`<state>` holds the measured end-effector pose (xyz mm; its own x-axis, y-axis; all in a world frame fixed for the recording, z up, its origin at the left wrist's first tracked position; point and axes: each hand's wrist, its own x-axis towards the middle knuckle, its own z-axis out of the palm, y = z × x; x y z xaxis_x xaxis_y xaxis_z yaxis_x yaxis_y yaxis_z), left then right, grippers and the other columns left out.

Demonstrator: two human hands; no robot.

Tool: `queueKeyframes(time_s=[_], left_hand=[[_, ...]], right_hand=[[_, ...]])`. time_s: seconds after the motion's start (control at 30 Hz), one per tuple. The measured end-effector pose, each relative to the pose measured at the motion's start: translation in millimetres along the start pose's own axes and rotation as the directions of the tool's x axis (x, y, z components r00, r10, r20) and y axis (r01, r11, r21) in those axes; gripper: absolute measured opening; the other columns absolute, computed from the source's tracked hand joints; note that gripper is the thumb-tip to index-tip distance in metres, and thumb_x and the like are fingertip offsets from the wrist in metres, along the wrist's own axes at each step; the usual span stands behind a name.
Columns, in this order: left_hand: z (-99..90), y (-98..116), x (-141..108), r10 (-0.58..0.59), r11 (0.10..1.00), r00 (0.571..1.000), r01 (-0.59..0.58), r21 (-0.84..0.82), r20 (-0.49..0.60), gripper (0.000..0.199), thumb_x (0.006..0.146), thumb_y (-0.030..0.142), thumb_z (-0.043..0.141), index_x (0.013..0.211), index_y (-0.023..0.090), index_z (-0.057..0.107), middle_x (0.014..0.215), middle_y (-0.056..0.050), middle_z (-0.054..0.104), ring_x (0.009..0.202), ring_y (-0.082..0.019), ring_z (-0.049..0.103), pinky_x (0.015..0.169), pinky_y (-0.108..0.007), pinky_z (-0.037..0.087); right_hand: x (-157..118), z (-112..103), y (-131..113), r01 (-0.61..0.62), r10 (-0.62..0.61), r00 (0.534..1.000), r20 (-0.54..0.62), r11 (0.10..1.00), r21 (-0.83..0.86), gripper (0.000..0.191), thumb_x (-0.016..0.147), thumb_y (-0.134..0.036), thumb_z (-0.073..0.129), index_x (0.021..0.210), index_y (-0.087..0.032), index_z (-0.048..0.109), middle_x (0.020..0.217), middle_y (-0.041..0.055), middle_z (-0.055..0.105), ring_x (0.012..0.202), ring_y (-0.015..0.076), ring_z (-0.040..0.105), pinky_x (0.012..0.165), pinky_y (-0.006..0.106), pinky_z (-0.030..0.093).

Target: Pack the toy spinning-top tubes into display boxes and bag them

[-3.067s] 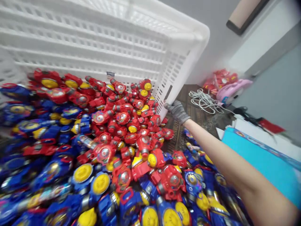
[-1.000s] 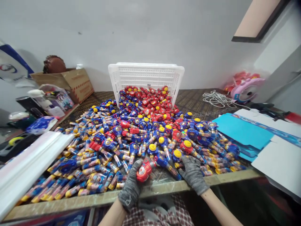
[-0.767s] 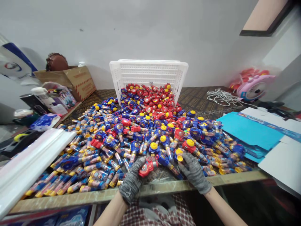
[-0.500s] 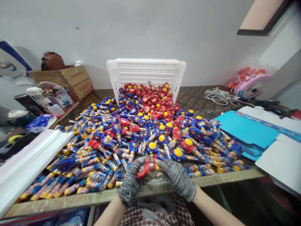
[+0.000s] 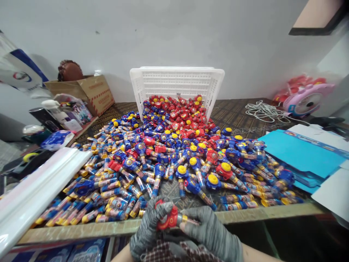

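My left hand, in a grey glove with bare fingertips, grips a red plastic toy top at the table's front edge. My right hand, gloved alike, pinches a clear tube with a yellow end that lines up with the toy's silvery neck. The fingers partly hide both pieces, so I cannot tell how firmly they are joined. Just beyond my hands lie blue toys with yellow discs on tubes. A heap of loose tubes with blue and yellow ends spreads to the left.
A white plastic basket lies tipped at the back, red and blue toy tops spilling from it. Blue card sheets lie right, near a white cable and pink fan. White wrapped sheets and a carton occupy the left.
Both hands have come down and closer to my body with the red toy. The tube at its neck now shows more clearly. The view has shifted slightly left.
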<state>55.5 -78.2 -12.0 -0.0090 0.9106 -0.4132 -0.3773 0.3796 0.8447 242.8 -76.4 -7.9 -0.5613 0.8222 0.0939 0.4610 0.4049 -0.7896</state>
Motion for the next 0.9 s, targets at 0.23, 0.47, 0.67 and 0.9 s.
queueKeyframes(time_s=[0.23,0.47,0.67,0.9], left_hand=[[-8.4,11.6,6.2,0.194,0.955,0.98,-0.179,0.237,-0.04,0.023,0.063,0.039,0.078,0.064,0.019,0.067,0.072,-0.004,0.063,0.07,-0.019,0.055,0.069,-0.027,0.049],[-23.3,11.4,1.9,0.148,0.925,0.988,-0.155,0.346,0.045,0.028,0.064,0.045,0.076,0.074,0.019,0.07,0.078,-0.005,0.067,0.075,-0.021,0.059,0.072,-0.03,0.051],[-72.3,46.4,39.2,0.298,0.901,0.945,-0.232,0.366,-0.133,0.027,0.06,0.045,0.076,0.075,0.023,0.069,0.088,-0.004,0.07,0.086,-0.025,0.062,0.082,-0.033,0.051],[-96.7,139.0,132.5,0.518,0.151,0.852,-0.173,0.973,0.071,0.046,0.068,0.054,0.06,0.095,0.016,0.066,0.106,-0.015,0.065,0.106,-0.037,0.055,0.1,-0.05,0.037]], right_hand=[[11.3,12.2,0.8,-0.03,0.026,0.987,-0.159,0.999,-0.027,0.033,0.085,-0.047,0.05,0.084,-0.018,0.067,0.078,0.0066,0.065,0.071,0.0193,0.058,0.066,0.031,0.047],[18.6,14.8,-10.6,-0.199,0.171,0.969,0.177,0.968,0.153,0.036,0.087,-0.048,0.052,0.071,-0.018,0.062,0.057,-0.0033,0.054,0.049,0.0097,0.049,0.046,0.02,0.039],[29.6,7.4,24.9,0.06,-0.14,0.971,-0.192,0.927,-0.371,0.059,0.08,-0.046,0.065,0.13,-0.017,0.054,0.123,0.0166,0.06,0.11,0.0311,0.057,0.091,0.047,0.049],[-43.6,-58.1,133.0,-0.238,-0.135,0.836,-0.532,0.785,-0.572,0.031,0.089,-0.039,0.052,0.112,-0.022,0.064,0.113,0.0112,0.067,0.103,0.0261,0.064,0.088,0.045,0.055]])
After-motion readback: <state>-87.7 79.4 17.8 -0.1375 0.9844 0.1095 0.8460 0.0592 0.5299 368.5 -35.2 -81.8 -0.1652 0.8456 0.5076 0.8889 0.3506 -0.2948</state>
